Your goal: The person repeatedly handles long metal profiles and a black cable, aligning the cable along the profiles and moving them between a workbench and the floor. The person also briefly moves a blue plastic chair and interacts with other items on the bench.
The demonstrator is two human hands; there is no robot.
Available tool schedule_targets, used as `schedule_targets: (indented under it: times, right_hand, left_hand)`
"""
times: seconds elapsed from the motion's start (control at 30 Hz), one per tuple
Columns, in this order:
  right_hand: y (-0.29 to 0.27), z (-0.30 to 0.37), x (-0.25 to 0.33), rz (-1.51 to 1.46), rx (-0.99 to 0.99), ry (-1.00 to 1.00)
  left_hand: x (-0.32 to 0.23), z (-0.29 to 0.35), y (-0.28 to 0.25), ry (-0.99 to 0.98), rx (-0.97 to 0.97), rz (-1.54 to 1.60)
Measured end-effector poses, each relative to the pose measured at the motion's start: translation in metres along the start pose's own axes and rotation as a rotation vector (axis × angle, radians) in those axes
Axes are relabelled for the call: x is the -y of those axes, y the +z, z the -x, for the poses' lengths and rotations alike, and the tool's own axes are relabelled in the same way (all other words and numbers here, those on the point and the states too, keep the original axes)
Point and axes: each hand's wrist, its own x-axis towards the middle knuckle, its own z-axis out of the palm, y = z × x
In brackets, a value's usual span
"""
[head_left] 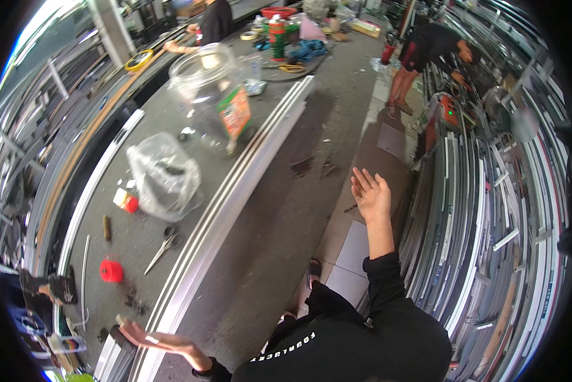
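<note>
My left hand is stretched out flat at the near end of a long silver aluminium profile, with nothing seen in it. Whether it touches the metal I cannot tell. My right hand is raised over the floor to the right, palm up, fingers spread, holding nothing. On the grey worktable beside the profile lie black-handled scissors, a round red object and a small white bottle with a red cap. Farther up are a crumpled clear plastic bag and a big clear jar.
Racks of long metal profiles line the right side. A person in dark clothes bends over there, beside an orange machine. Another person is at the far left bench. A green and red can stands at the table's back.
</note>
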Motion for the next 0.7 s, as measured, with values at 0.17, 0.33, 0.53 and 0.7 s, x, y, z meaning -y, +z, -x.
schedule_targets:
  times: [0.17,0.33,0.53,0.7]
  right_hand:
    - [-0.063,-0.051,0.102,-0.068,-0.048,0.029]
    - [-0.136,-0.106,0.211,-0.110,-0.197,-0.068]
    - [-0.197,-0.192,0.282,-0.204,-0.302,0.063]
    - [-0.183,-0.329,0.328,-0.330,-0.164,0.068]
  left_hand:
    - [-0.128,0.067,0.101,0.117,0.317,0.441]
    - [-0.274,0.136,0.202,-0.075,0.466,0.684]
    - [-0.446,0.215,0.317,0.019,1.205,1.050]
    - [-0.522,0.246,0.436,0.314,1.290,1.062]
